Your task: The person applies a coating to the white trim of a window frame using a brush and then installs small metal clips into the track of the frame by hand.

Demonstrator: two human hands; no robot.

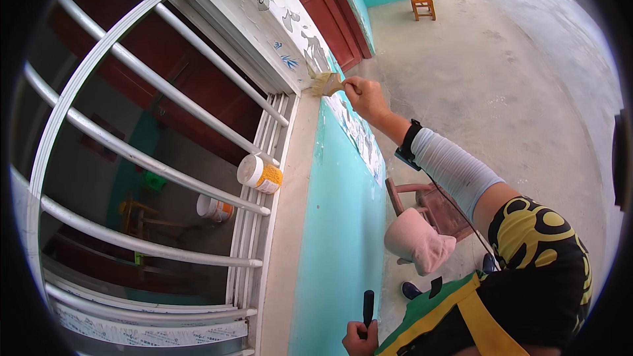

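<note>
My right hand is closed round the handle of a flat paintbrush. The brush's pale bristles touch the far corner of the window sill, beside a wall edge with flaking paint. Low in the picture my left hand is closed round a tool of which only a black handle sticks up; its other end is hidden. Between the hands runs a turquoise wall, with a peeled white and grey patch near the brush.
White window bars fill the left side. A tub with a yellow label sits at the sill, and another tub stands inside. A reddish chair and pink cloth are beside the wall; an orange chair stands farther off.
</note>
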